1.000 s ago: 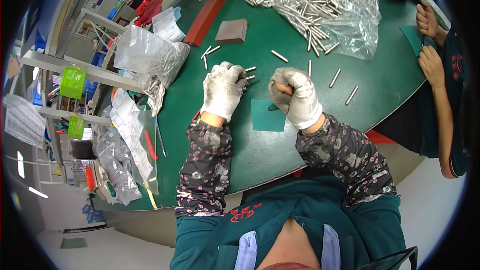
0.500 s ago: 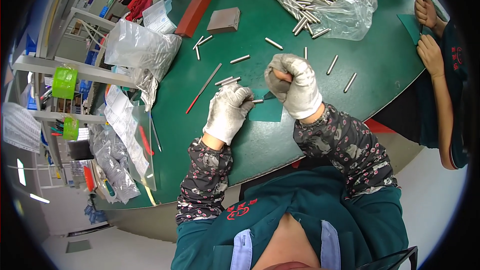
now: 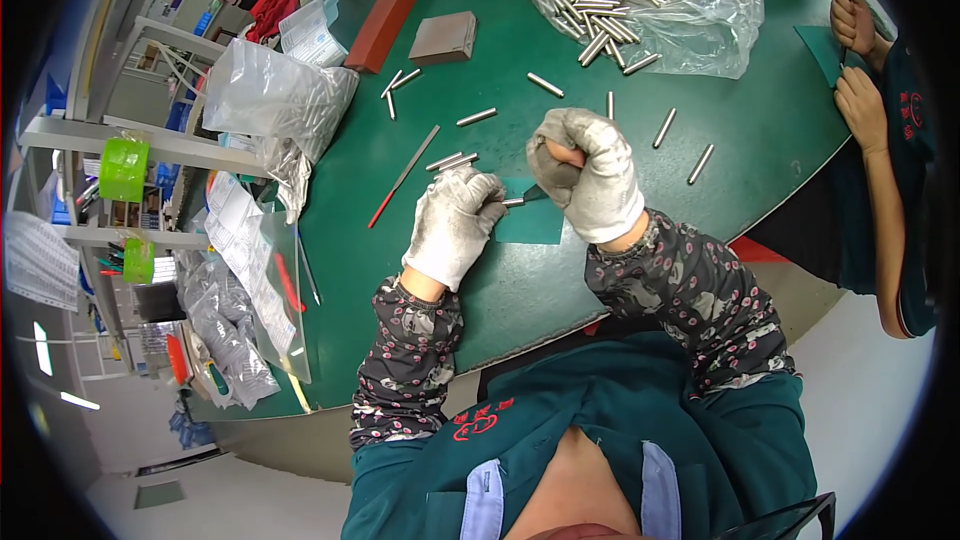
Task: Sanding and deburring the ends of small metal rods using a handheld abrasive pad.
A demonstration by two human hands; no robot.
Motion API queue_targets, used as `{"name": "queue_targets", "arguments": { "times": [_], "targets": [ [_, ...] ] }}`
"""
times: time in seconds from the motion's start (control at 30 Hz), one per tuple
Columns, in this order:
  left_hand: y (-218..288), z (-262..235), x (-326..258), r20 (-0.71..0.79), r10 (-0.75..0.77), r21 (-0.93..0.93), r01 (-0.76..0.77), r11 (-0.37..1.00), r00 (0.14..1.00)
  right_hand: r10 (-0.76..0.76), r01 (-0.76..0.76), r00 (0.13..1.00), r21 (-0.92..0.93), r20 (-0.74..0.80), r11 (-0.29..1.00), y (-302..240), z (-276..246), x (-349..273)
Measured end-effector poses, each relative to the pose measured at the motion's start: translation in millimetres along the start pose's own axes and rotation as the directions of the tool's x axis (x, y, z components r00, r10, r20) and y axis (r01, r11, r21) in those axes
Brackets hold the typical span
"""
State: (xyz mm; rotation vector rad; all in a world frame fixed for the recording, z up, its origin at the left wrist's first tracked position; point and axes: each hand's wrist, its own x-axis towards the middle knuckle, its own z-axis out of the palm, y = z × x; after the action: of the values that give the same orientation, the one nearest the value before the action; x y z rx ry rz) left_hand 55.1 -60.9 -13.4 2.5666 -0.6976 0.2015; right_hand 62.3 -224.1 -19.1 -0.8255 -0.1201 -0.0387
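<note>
My left hand (image 3: 452, 225), in a white glove, is closed on a short metal pin (image 3: 514, 202). The pin's end sticks out to the right past the fingertips, above a green sheet (image 3: 530, 230) on the table. My right hand (image 3: 585, 172), also gloved, is closed in a fist around a dark tool (image 3: 535, 194). Only the tool's flat, tapered tip shows, right by the pin's free end; whether they touch I cannot tell. Two loose pins (image 3: 460, 162) lie just beyond my left hand. A thin file with a red handle (image 3: 403, 178) rests to its left.
On the green table (image 3: 520, 290) more pins lie scattered. A clear bag of pins (image 3: 690, 20) spreads at the far side, near a grey-brown block (image 3: 442, 38) and a red-brown bar (image 3: 400, 5). Another bag (image 3: 280, 95) stands left. A co-worker's hands (image 3: 858, 105) work at right.
The tool's tip in my right hand has shifted very slightly toward the pin. Both hands keep nearly the same place and grip.
</note>
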Motion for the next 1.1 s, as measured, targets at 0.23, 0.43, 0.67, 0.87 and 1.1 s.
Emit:
{"name": "queue_targets", "arguments": {
  "times": [0.23,0.43,0.67,0.87,1.1],
  "targets": [
    [-4,3,0,0.019,0.004,-0.034,-0.004,0.999,1.0,-0.046,0.045,0.998,0.058,0.031,0.997,4,2,-1],
    [-12,7,2,0.001,0.052,-0.1,-0.051,0.994,0.999,-0.053,0.106,0.972,-0.229,0.229,0.968,-1,16,-6],
    [-8,2,0,-0.01,0.087,0.0,-0.087,0.996,0.996,-0.035,0.048,0.996,-0.155,0.085,0.987,3,4,-2],
    [1,-1,-1,-0.057,0.109,0.066,-0.105,0.992,0.992,0.002,-0.01,0.994,0.068,0.11,0.998,-3,0,4],
    [0,3,3,-0.049,0.098,0.02,-0.097,0.995,0.994,-0.022,0.024,0.991,-0.012,0.135,1.0,4,-18,4]
  ]
}}
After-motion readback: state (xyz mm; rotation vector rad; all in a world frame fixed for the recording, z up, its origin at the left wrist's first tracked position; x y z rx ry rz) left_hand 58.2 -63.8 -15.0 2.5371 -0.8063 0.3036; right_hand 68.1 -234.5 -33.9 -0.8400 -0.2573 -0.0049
